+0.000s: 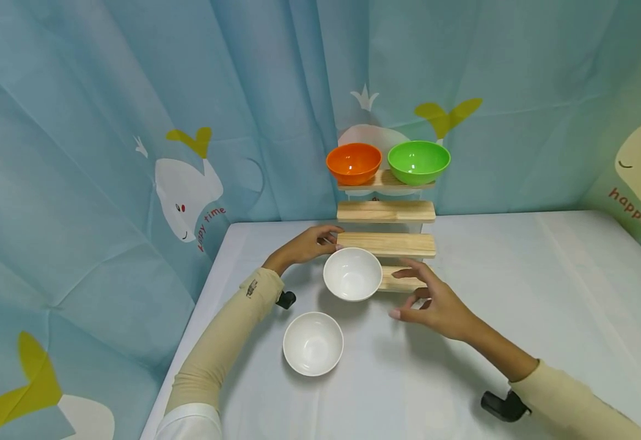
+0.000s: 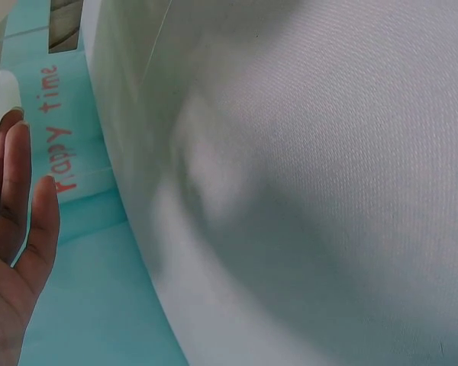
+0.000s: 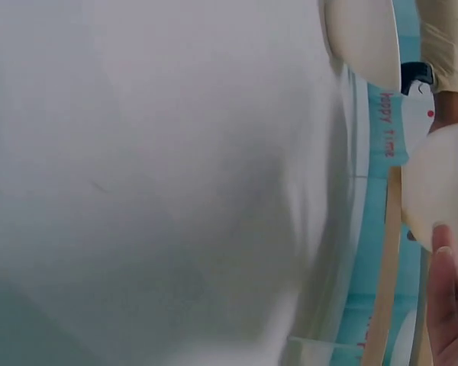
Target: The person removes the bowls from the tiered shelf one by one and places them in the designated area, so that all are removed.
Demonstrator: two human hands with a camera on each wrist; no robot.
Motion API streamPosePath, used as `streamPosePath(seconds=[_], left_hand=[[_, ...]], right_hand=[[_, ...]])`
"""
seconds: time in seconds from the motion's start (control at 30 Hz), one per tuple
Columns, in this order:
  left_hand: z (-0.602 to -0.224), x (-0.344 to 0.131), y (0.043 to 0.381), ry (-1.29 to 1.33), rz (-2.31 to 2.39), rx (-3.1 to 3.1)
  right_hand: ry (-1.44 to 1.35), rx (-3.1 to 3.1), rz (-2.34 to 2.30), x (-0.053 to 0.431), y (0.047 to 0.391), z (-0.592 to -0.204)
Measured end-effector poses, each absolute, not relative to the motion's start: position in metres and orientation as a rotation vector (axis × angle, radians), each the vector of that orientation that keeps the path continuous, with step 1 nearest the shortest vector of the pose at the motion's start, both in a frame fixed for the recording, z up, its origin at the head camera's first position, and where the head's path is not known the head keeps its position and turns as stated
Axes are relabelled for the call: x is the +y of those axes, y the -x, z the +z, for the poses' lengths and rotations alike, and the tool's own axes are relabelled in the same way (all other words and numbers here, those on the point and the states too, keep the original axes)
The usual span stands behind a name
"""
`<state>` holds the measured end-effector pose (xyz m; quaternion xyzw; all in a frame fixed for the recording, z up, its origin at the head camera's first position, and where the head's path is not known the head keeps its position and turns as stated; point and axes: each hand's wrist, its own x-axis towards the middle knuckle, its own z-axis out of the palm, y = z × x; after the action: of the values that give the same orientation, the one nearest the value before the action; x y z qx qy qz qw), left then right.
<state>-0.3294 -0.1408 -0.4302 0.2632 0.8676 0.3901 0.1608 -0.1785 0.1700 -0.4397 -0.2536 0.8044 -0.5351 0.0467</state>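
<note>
A white bowl (image 1: 352, 274) sits at the left part of the lowest plank of a stepped wooden rack (image 1: 386, 244). My left hand (image 1: 310, 245) is at the rack's left side, fingertips right by the end of a plank; in the left wrist view its fingers (image 2: 40, 236) look relaxed and fairly straight. To the right of that bowl is my right hand (image 1: 435, 305), thumb and fingers spread apart with nothing between them. In the right wrist view a fingertip overlaps the bowl (image 3: 437, 179). A second white bowl (image 1: 313, 344) stands on the table nearer to me.
On the top plank are an orange bowl (image 1: 354, 164) at left and a green bowl (image 1: 418, 162) at right. A white cloth covers the table (image 1: 518, 293). Blue printed curtains (image 1: 276, 110) hang behind the rack and along the left side.
</note>
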Motion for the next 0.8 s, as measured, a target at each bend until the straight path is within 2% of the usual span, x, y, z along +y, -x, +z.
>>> streamPosePath(seconds=[0.43,0.8], left_hand=[[-0.43,-0.137,0.33,-0.718,1.126,2.462],[-0.43,-0.14,0.33,-0.707,1.112,2.473]], right_hand=[[0.68,2.412,-1.632,0.154,0.199,-0.448],[0.737,2.356,-1.633,0.141,0.208,-0.449]])
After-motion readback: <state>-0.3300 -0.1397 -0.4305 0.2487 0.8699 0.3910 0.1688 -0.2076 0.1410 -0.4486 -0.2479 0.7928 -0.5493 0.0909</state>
